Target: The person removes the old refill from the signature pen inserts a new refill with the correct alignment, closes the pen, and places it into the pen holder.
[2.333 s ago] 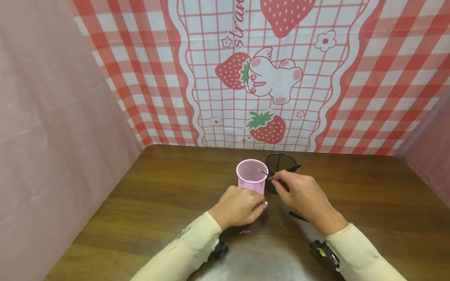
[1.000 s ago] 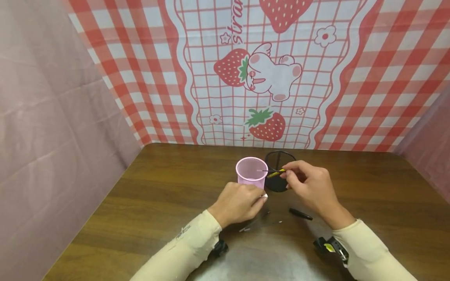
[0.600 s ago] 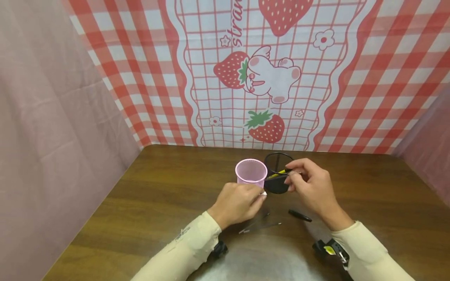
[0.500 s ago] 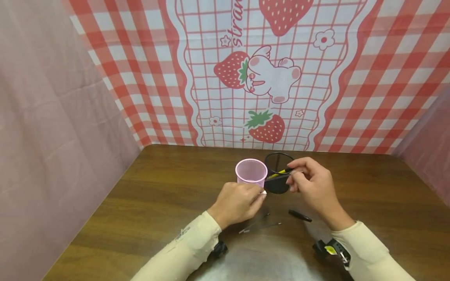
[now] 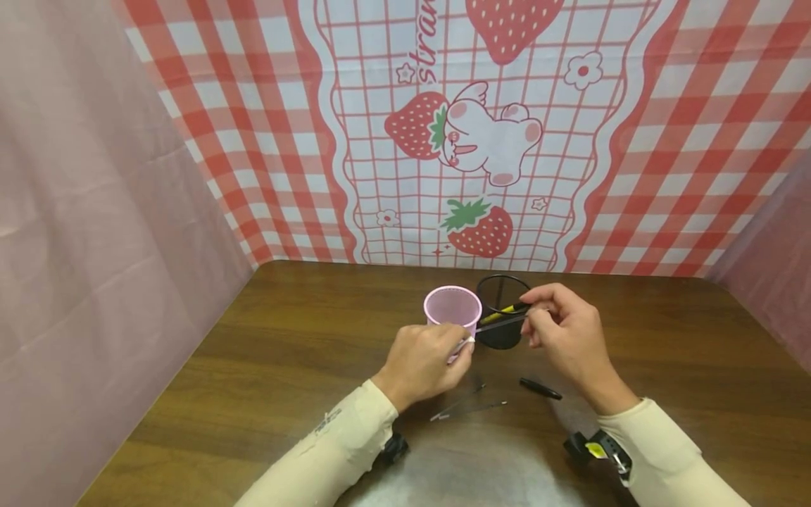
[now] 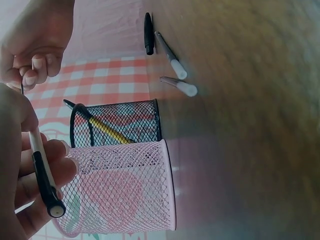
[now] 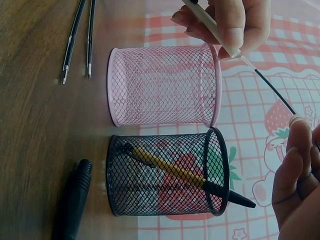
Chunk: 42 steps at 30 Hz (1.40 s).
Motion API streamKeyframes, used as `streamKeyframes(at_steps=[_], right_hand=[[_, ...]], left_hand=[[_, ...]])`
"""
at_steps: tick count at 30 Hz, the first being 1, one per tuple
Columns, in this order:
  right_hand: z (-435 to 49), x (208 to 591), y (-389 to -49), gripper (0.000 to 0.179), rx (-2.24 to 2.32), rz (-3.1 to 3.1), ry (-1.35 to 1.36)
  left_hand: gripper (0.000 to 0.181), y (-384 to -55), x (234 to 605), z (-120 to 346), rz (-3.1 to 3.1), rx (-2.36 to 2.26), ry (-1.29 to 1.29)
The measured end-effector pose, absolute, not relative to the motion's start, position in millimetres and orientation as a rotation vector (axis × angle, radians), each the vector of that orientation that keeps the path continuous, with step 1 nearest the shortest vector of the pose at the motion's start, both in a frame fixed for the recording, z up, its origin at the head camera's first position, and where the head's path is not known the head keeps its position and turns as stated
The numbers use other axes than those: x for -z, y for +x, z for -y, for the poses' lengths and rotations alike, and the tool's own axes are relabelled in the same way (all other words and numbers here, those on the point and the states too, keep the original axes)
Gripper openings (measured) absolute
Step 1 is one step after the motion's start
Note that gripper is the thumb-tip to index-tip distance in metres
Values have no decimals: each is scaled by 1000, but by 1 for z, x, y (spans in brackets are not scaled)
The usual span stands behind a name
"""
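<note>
My left hand [image 5: 424, 360] grips a white pen barrel [image 6: 42, 167] with a black clip, in front of the pink mesh pen cup [image 7: 114, 85]. Between the fingertips of my right hand [image 5: 566, 338] is a thin pen refill [image 7: 274, 90], dark with a clear tail. That tail points at the barrel's uncapped end, a small gap apart in the right wrist view. Behind the refill stands a black mesh pen cup [image 7: 114, 150], holding a yellow and black pen [image 7: 175, 170].
Two more refills lie on the wooden table, one refill [image 5: 457, 403] beside another refill [image 5: 475, 408]. A black pen part [image 5: 541, 389] lies to their right. A checked strawberry cloth [image 5: 304, 190] hangs behind the table, and a pink curtain [image 5: 114, 232] at the left.
My right hand has drawn back to the right, taking the refill's tail away from over the pink cup. My left hand has turned and risen slightly, showing more of the white barrel.
</note>
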State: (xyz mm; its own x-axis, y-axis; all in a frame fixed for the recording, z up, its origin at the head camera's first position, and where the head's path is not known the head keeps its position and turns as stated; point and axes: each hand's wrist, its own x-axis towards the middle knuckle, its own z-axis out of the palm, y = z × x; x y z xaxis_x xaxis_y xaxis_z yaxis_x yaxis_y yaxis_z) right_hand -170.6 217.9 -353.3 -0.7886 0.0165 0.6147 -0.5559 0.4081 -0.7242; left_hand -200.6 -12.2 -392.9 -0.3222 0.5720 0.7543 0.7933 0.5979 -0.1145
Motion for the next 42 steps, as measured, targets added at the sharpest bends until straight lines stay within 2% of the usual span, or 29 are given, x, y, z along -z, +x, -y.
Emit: streamKeyframes(at_steps=[35, 42], right_hand=[[-214, 359, -170, 22, -1360, 2125, 415], [-210, 363, -171, 23, -1361, 2134, 474]], left_hand=[[10, -200, 392, 13, 2031, 343, -1105], [10, -199, 392, 12, 2012, 323, -1125]])
